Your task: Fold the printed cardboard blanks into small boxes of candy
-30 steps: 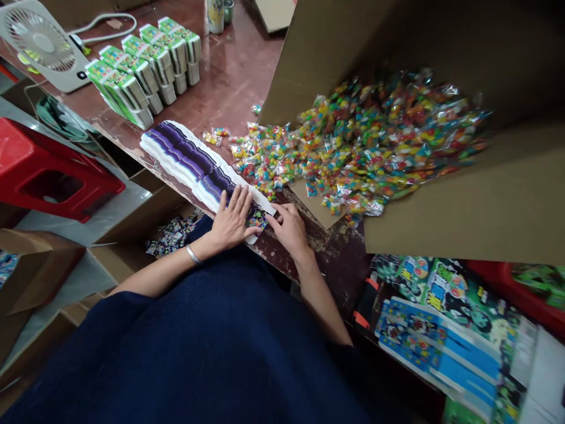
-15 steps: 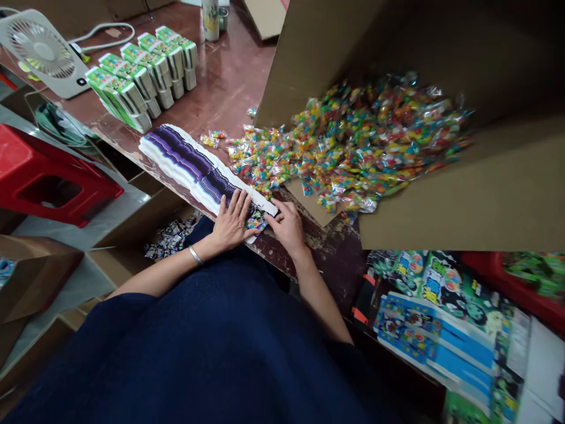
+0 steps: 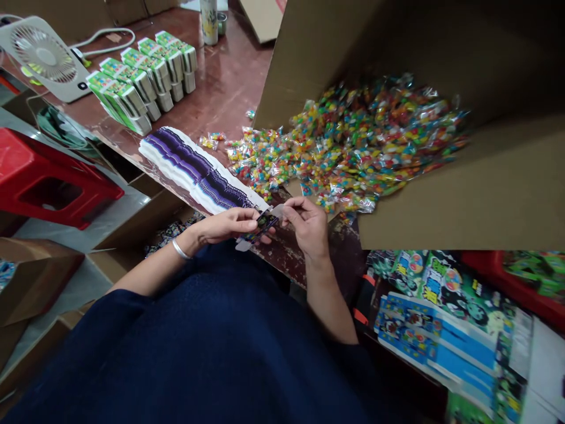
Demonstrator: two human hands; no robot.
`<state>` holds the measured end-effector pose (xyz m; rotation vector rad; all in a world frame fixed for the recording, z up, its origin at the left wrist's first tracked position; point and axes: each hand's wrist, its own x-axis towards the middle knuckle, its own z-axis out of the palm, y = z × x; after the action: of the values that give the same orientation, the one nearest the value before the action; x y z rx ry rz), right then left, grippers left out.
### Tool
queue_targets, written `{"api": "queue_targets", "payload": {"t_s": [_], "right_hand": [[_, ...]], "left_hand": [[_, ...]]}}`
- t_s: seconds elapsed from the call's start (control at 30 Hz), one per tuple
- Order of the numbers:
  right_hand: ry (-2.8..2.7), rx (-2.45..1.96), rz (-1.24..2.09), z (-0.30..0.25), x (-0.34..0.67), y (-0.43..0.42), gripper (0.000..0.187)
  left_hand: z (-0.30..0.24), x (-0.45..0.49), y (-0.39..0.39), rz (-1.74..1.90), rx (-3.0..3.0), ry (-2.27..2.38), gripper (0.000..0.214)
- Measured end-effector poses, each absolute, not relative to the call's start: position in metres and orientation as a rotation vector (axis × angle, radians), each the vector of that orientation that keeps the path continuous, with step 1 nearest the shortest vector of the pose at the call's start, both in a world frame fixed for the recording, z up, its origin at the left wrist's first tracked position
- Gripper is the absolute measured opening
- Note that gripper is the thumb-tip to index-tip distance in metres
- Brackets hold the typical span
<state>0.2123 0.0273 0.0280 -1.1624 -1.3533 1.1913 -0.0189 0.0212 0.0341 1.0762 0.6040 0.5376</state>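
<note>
A small printed carton (image 3: 263,222), dark with coloured pictures and white end flaps, is held between my two hands. My left hand (image 3: 232,225) grips its body, thumb on top and fingers beneath. The fingers of my right hand (image 3: 309,227) pinch at the pale flap on its right end. Just beyond lies a long fanned row of flat cartons (image 3: 198,171), purple, black and white, along the table's front edge. Past my right hand spreads a heap of clear candy packets (image 3: 344,147) with multicoloured sweets, spilling from a large cardboard box (image 3: 424,212).
Stacks of green-and-white cartons (image 3: 141,76) stand at the back left beside a white fan (image 3: 44,56). A bottle (image 3: 209,22) is at the far edge. Red stool (image 3: 39,176) and an open box (image 3: 132,229) are at left; printed boxes (image 3: 432,330) lie lower right.
My left hand has come off the fanned row and now holds a carton lifted toward me. My right hand has moved slightly right and pinches its end flap.
</note>
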Motion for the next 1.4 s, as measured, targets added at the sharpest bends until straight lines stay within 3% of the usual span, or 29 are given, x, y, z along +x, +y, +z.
{"api": "queue_targets", "payload": {"t_s": [0.13,0.23,0.37,0.57,0.77,0.9,1.0,1.1,1.4], "right_hand": [[-1.434,-1.213,0.982,0.027,0.205,0.013,0.020],[-1.580,-1.292,0.782,0.023,0.205,-0.002,0.033],[-1.788,-1.231,1.024,0.018,0.206,-0.014,0.046],[-1.660,-1.141,1.338,0.020,0.213,-0.003,0.032],[-1.423,-1.305,1.064,0.008,0.200,-0.001,0.043],[-1.454,-1.398,0.935,-0.003,0.182,-0.007,0.034],[-1.326,-1.398,0.876,-0.010,0.172,-0.006,0.033],[-1.245,-1.348,0.878,-0.016,0.169,-0.001,0.049],[-1.483,-1.324,0.790,-0.024,0.175,0.002,0.030]], "left_hand": [[0.028,-0.015,0.014,0.549,0.850,0.507,0.054],[0.019,-0.013,0.008,0.597,0.819,0.561,0.054],[0.013,-0.013,0.005,0.647,0.836,0.612,0.048],[0.013,-0.011,0.007,0.613,0.995,0.598,0.048],[0.003,-0.001,0.006,0.892,0.949,0.805,0.042],[-0.004,0.011,0.004,1.131,0.995,1.000,0.037],[-0.006,0.014,0.003,1.247,1.071,1.124,0.053],[-0.007,0.012,0.002,1.202,1.162,1.099,0.070],[-0.007,-0.003,0.005,0.924,1.172,0.908,0.040]]}}
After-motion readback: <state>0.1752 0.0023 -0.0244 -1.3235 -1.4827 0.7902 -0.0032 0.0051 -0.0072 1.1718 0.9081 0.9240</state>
